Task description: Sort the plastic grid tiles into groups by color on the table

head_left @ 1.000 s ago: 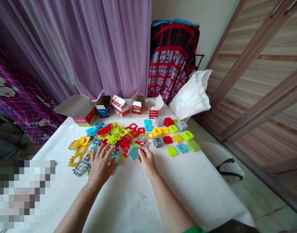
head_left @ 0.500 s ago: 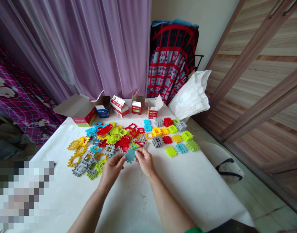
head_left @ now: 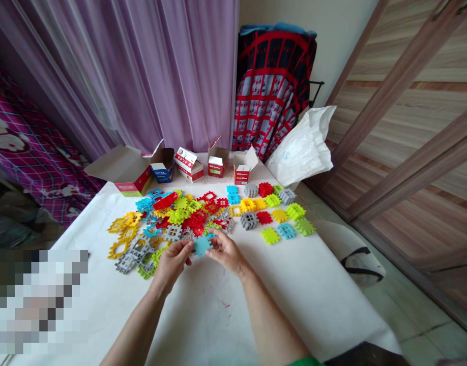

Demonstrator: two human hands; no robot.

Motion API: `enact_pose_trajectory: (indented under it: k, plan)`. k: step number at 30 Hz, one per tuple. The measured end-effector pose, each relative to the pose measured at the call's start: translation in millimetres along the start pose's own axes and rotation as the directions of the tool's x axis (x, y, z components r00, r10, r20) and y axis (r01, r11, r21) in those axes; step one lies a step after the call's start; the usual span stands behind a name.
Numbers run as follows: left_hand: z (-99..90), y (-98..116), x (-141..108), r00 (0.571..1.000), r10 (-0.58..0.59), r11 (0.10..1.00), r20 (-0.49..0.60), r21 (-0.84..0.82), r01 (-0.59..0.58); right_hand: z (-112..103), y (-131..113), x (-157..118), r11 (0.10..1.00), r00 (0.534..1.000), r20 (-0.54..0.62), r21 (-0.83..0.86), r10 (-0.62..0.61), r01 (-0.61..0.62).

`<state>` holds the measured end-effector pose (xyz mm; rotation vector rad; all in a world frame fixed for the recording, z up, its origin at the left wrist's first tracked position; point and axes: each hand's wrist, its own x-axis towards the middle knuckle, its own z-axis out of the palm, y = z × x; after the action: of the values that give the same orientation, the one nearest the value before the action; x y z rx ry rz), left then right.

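Observation:
A flat light-blue building tile [head_left: 202, 246] with toothed edges is held up in front of me. My left hand [head_left: 173, 263] pinches its left edge between thumb and fingers. At its right side, my right hand [head_left: 229, 253] has the thumb low on the edge and the index finger near the upper corner. Just beyond both hands lies a heap of loose toothed tiles [head_left: 179, 217] in red, yellow, green, grey and blue. To the right, sorted tiles stand in short stacks, among them a grey stack [head_left: 249, 220] and a single lime-green tile [head_left: 270, 235].
Along the back edge of the white-covered table [head_left: 203, 315] stand several opened cardboard boxes, including a large red one [head_left: 134, 178] and a blue one [head_left: 163, 172]. A white plastic bag [head_left: 302, 152] leans at the back right corner. A wooden wardrobe [head_left: 401, 127] is on the right.
The light-blue tile has shifted slightly left and turned. My right hand's fingers have spread from a pinch at its corner to a wider hold along its right edge.

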<state>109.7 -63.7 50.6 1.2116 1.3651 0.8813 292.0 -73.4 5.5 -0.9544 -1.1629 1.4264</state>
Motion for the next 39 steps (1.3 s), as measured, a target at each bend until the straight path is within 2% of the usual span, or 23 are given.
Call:
enact_pose_trajectory:
  k: [3, 8, 15, 18, 23, 28, 33, 39]
  plan:
    - [0.6, 2.5, -1.3, 1.000, -0.010, 1.000, 0.012, -0.023, 0.010, -4.3, -1.1, -3.2, 0.998, 0.995, 0.088, -0.044, 0.038, -0.034]
    - [-0.4, 3.8, -2.9, 0.999, -0.020, 0.999, 0.027, -0.035, 0.021, -5.2, 2.4, -5.0, 0.994, 0.989, 0.134, -0.106, 0.053, -0.039]
    - [-3.3, 0.0, -1.2, 0.999, -0.019, 1.000, 0.043, -0.014, 0.019, -1.8, 2.7, -6.1, 0.961, 0.994, 0.108, -0.275, 0.033, -0.002]
    - [-4.0, -1.0, -2.4, 0.998, -0.007, 1.000, 0.060, 0.003, 0.007, 2.2, -2.1, -8.4, 0.903, 0.997, 0.071, -0.429, 0.008, 0.024]
    - [-5.0, -4.5, -8.8, 0.998, 0.039, 0.998, 0.057, 0.036, -0.041, 7.7, -13.1, -13.7, 0.738, 0.998, 0.041, -0.672, -0.055, 0.069]
    - [-3.8, -17.6, -11.4, 0.993, 0.120, 0.991, -0.006, 0.058, -0.120, 1.4, -18.9, -18.4, 0.594, 0.998, -0.020, -0.805, -0.058, 0.019]
    - [-0.8, -28.6, -14.2, 0.980, 0.196, 0.976, -0.020, 0.105, -0.193, -5.4, -19.4, -22.4, 0.573, 0.996, -0.079, -0.818, -0.039, -0.042]
    - [-3.4, -23.0, -18.0, 0.952, 0.307, 0.938, -0.012, 0.172, -0.300, -9.1, -21.6, -29.6, 0.570, 0.993, -0.065, -0.822, -0.099, 0.003]
